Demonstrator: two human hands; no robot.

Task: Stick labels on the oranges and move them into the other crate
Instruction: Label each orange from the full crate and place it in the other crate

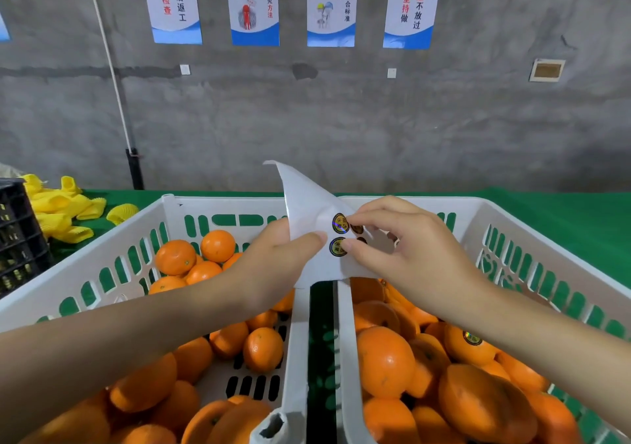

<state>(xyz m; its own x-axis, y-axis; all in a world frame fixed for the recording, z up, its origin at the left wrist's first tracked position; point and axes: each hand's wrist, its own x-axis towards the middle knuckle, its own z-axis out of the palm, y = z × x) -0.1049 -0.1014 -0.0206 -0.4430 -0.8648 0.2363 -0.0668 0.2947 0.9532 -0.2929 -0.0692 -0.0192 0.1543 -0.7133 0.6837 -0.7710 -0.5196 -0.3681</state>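
Pinched in L hand point(283, 255): white label sheet point(307, 201), frame centre, over gap btwn crates point(102, 249). R hand point(406, 249) pinches it too, thumb & index tips on round gold-rimmed labels point(339, 223). Sheet curled, long axis approx vertical, tip up-left.

Two crates point(300, 324) side by side, oranges point(386, 361) inside.

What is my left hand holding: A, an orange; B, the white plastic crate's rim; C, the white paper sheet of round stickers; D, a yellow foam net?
C: the left hand grips the white paper sheet of round stickers, while the right hand pinches a gold-rimmed sticker on it.
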